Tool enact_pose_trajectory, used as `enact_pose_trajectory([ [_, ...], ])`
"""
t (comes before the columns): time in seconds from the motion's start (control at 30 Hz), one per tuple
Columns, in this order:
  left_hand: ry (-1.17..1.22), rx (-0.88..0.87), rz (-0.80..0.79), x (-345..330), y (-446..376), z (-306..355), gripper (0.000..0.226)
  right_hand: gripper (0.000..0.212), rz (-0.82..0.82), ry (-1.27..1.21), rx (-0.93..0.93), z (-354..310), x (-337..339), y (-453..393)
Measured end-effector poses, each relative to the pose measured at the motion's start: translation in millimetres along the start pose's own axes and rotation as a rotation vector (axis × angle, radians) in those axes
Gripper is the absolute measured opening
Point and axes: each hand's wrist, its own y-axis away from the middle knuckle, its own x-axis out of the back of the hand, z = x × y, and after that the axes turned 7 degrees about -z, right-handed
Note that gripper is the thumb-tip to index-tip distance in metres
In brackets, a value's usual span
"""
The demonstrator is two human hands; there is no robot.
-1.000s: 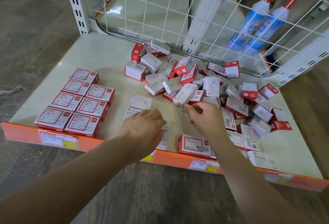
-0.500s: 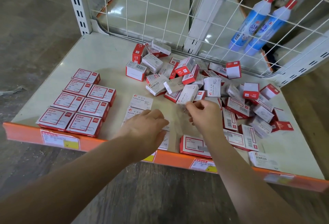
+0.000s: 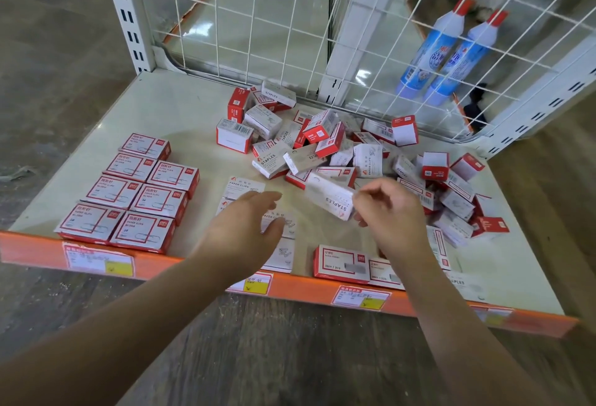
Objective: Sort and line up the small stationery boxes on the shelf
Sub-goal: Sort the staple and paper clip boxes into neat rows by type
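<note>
A jumbled heap of small red-and-white stationery boxes (image 3: 325,144) lies at the back and right of the cream shelf (image 3: 180,115). Several red-framed paper clip boxes (image 3: 135,192) stand lined up in two columns at the left. A column of white paper clip boxes (image 3: 245,184) runs down the middle, partly hidden under my left hand (image 3: 245,228), which hovers over it with fingers straight and relaxed. My right hand (image 3: 390,212) pinches a white staples box (image 3: 332,200) lifted off the heap. Red staples boxes (image 3: 342,263) sit at the front edge.
A white wire grid (image 3: 290,34) closes the shelf's back and right side. Two blue-and-white bottles with red caps (image 3: 448,50) lean behind the grid. An orange price strip (image 3: 290,286) with labels runs along the front edge. Bare shelf surface lies at the back left.
My right hand has taken a white staples box from the heap and lifted it toward me. My left hand has uncurled and its fingers now stretch forward over the white boxes.
</note>
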Motion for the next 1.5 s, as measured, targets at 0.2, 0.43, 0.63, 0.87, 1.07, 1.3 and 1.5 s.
enact_pose_trajectory([
  [0.2,0.227,-0.019,-0.079,0.8,1.6,6.5,0.033,0.017,-0.165,-0.132,0.059,-10.8,-3.9,7.3],
  [0.43,0.352,0.081,0.003,-0.3,1.6,5.9,0.024,0.015,-0.139,-0.241,-0.03,-6.5,-12.5,3.8],
  [0.63,0.417,0.153,0.065,3.1,1.8,5.2,0.023,0.027,-0.257,-0.164,-0.029,1.7,-15.1,4.1],
  [0.87,0.43,0.173,0.085,4.2,1.0,0.8,0.022,0.019,-0.325,-0.044,-0.007,4.2,-16.0,5.5],
  [1.07,0.281,0.126,0.045,2.8,3.2,3.4,0.026,0.019,-0.37,0.221,0.087,-6.0,-13.7,-2.9],
  [1.3,0.3,0.119,0.037,0.8,4.5,6.1,0.029,0.027,-0.506,0.204,0.057,-15.6,-15.0,-9.2],
  [1.5,0.406,0.145,0.1,1.1,4.6,5.4,0.036,0.035,-0.419,0.017,0.036,-13.3,-12.7,-8.6],
])
